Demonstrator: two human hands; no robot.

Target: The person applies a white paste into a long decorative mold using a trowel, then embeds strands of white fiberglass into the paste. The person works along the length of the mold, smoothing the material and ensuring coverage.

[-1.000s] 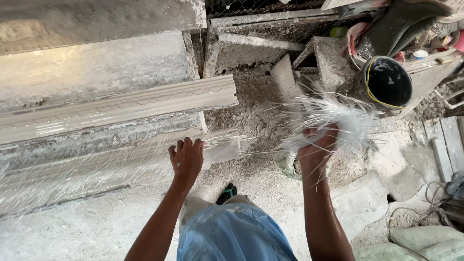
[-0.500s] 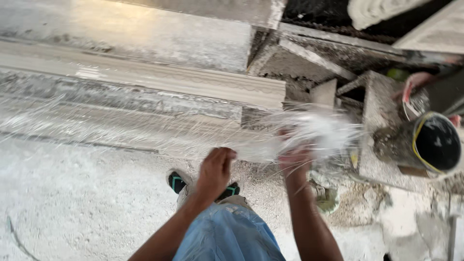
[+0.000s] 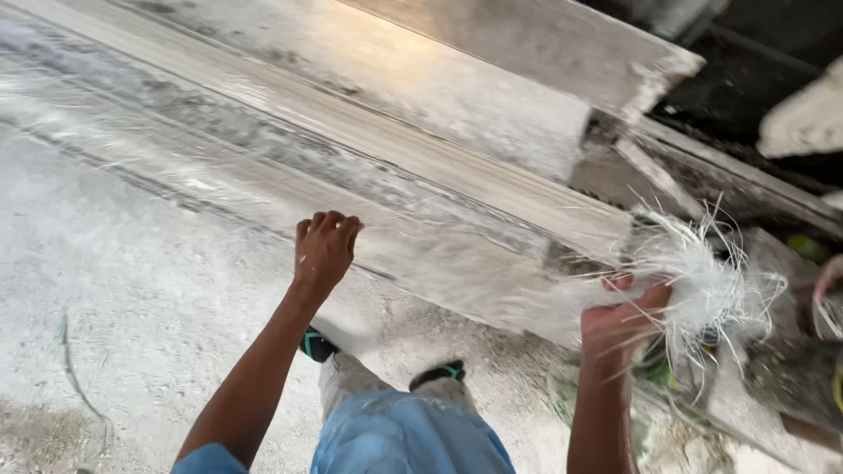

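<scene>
Head view, the only one supplied, looks steeply down over my two bare arms onto a pale, dust-caked floor.

Left hand, at about ten o'clock from my knees, is curled over with the fingers bent; the fingertips rest against the near edge of a long pale moulding. I cannot tell whether it pinches any strands or only presses there. My judgement is that it sits on that edge to steady the loose fibre against the piece.

Right hand, at about two o'clock, is clenched around a bundle of white fibres. The bundle fans out above and to the right of the fist, with stiff wisps sticking out in all directions. It is held just off the right end of the moulding, which I take as the reason the strands trail leftward along the piece.

Fibre condition: thin, glossy, whitish and hair-like. A sheer, near-transparent veil of it lies along the moulding from its right end toward nine o'clock, denser near the fist and sparse farther out.

The moulding runs diagonally from upper left to right, stepped in profile, its surface grey-white and crusted. A second slab stands behind it at twelve o'clock.

Below, blue shorts and a dark sandal are visible.
</scene>
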